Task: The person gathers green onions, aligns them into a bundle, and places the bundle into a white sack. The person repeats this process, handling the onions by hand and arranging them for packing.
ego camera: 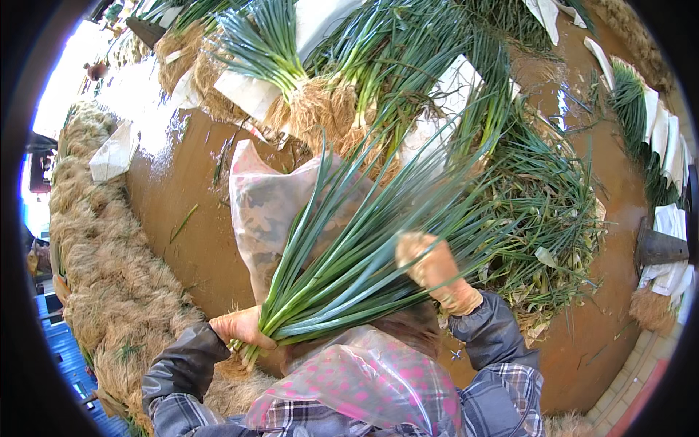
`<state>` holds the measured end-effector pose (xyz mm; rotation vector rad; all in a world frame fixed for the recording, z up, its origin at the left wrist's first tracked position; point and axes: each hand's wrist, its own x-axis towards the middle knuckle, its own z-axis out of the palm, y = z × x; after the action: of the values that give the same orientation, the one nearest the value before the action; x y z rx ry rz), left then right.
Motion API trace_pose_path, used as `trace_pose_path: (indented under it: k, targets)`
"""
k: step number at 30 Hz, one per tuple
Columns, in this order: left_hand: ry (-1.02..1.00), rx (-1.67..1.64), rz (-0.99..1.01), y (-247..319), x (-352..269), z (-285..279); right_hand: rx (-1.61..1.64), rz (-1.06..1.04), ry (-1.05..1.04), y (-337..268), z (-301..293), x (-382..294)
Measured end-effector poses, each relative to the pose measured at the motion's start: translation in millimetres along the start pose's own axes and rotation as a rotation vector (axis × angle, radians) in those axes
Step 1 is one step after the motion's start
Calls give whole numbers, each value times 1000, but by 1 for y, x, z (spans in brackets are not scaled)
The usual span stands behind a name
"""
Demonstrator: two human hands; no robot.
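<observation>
My left hand (244, 328) grips a bunch of green onions (349, 262) around its pale lower stems, near the roots, at the lower middle of the view. The long green leaves fan out up and to the right across my lap. My right hand (431, 267), gloved and a little blurred, lies at the right side of the leaves; whether its fingers close on any of them is unclear. A clear plastic apron with pink spots (355, 377) covers my front and knees.
Beyond my knees lie rooted green onion bunches (317, 104) and white sheets (458, 87). A heap of loose leaves (540, 240) is at the right. A long row of root ends (114, 246) lines the left. More bunches with white wraps (658, 125) stand far right, on wet brown ground (617, 218).
</observation>
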<state>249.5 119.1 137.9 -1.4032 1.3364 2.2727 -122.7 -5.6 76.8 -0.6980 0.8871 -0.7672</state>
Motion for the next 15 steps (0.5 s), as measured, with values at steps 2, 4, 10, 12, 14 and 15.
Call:
trace_pose_path:
  k: [2, 4, 10, 12, 14, 15]
  targets:
    - [20, -59, 14, 2, -1, 1, 320, -214, 194, -26, -5, 4]
    - [15, -40, 17, 5, -3, 2, 675, -398, 174, -51, -21, 0]
    - [5, -101, 49, 9, -2, 0, -125, 44, 153, -18, -46, -43]
    - [-15, -104, 82, 6, -1, -1, 104, 47, 43, 8, -40, -45]
    - [-5, -84, 62, 5, -1, -3, -729, -280, -165, 23, -31, -37]
    - [10, -73, 35, 5, -2, -3, -1132, -445, -256, 26, -24, -31]
